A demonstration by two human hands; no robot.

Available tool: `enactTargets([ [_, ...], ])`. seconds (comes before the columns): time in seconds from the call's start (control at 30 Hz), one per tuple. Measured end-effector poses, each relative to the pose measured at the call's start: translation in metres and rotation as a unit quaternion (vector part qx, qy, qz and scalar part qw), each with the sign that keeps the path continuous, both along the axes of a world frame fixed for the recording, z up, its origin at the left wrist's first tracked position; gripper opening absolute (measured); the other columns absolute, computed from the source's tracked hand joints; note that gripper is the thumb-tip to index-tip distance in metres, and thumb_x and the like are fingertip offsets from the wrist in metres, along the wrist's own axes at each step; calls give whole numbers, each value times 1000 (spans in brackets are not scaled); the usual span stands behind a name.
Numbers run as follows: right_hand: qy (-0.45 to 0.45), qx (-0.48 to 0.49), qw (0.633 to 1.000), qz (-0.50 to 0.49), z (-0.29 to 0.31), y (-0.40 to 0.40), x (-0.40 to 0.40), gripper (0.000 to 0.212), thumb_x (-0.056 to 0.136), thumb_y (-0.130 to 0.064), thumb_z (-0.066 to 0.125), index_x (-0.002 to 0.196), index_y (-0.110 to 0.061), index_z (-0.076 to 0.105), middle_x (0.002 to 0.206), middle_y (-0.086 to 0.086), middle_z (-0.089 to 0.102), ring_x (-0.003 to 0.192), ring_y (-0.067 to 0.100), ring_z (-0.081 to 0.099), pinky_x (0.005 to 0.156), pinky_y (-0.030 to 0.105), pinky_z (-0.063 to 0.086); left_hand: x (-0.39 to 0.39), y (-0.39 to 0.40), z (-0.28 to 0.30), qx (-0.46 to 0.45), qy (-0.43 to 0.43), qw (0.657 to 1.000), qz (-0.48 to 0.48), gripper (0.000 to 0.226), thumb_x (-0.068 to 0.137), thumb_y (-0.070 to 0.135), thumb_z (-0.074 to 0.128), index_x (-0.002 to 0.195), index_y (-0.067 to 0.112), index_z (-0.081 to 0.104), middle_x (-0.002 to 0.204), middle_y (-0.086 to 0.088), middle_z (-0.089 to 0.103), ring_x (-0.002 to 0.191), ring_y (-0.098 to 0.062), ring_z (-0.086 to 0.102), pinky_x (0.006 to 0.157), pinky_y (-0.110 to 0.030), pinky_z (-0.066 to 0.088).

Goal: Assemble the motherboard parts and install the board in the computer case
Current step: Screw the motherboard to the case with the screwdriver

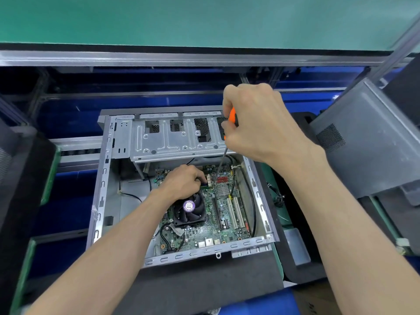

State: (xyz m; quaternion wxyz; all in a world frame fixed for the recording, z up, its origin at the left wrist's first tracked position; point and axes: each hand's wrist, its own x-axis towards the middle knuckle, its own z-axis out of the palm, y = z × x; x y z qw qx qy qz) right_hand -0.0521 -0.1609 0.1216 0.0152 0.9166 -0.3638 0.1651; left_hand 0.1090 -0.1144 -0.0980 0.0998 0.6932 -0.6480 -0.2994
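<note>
Your right hand grips orange-handled screwdriver, shaft slanting down to motherboard, tip just beside your left hand. Left hand rests on board above black fan, fingers curled at shaft tip; whether they pinch anything, cannot tell. Drive cage overhangs close beyond left hand. Board lies flat inside open case; case wall near right of shaft.

You have one printed label in sight: a round purple-and-white sticker on the hub of the cooler fan. Its lettering is too small and blurred to read.
</note>
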Motion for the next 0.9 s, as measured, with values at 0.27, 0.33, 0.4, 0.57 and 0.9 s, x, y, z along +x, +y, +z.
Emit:
enactTargets([
  [0.27,33,64,997,3,11,-5,6,18,74,-21,58,91,-16,58,92,2,52,81,31,53,69,42,50,-3,3,-3,-43,-30,999,-1,31,91,17,48,104,35,70,51,14,55,49,-4,50,58,-28,42],
  [0.33,43,45,998,-6,9,-6,9,11,79,-20,60,86,-13,56,83,3,51,78,32,51,67,42,48,-3,5,-4,-53,-32,998,-5,35,92,19,46,111,39,67,50,13,55,46,-3,48,59,-28,42],
  [0.4,61,-15,997,-43,7,-4,11,25,88,-24,60,72,-14,43,69,2,34,62,30,38,59,39,33,-3,5,-5,-38,-36,998,-27,39,95,21,42,117,45,64,60,6,67,43,-7,50,61,-26,48],
  [0.57,56,51,997,-18,17,-3,10,11,73,-22,59,79,-13,54,86,6,50,70,31,47,62,39,41,-4,1,-8,28,-40,996,-74,42,101,22,37,126,46,60,126,9,68,107,-19,66,95,-38,52],
  [0.9,62,80,995,-8,23,4,11,16,72,-24,55,83,-13,52,85,4,48,72,29,46,62,40,40,-8,-2,4,69,-58,990,-106,60,85,7,34,123,48,56,130,-3,65,89,-18,63,66,-38,52],
])
